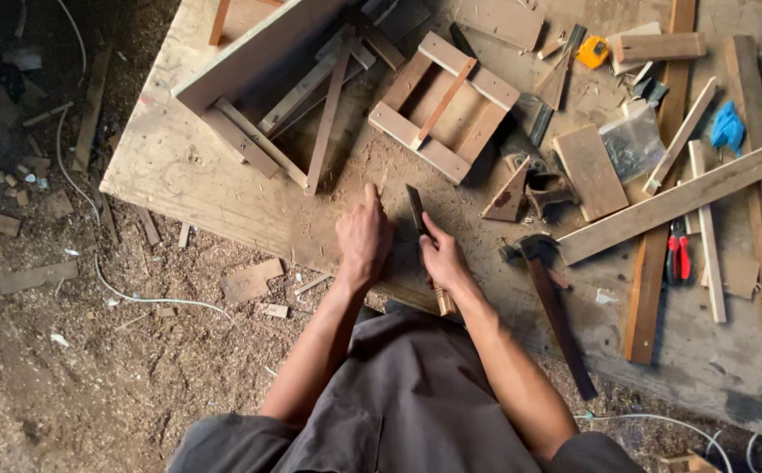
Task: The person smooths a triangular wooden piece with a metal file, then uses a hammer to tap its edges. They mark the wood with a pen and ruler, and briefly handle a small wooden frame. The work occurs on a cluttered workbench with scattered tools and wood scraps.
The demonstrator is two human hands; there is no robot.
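Left hand (363,238) lies palm down, fingers loosely curled, pressing on the plywood board (179,166). Just right of it, the right hand (440,257) is clenched around a chisel (416,210), blade pointing away. Further right, a hammer (546,289) lies untouched.

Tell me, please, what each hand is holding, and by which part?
The right hand grips a chisel around its shaft above the wooden handle; the left hand presses flat on the board.

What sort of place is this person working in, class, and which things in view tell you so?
Most likely a rough woodworking shop. A worn plywood work board lies low over a floor strewn with sawdust and offcuts; small open wooden frames sit on it, and a dark-handled claw hammer lies beside the right hand.
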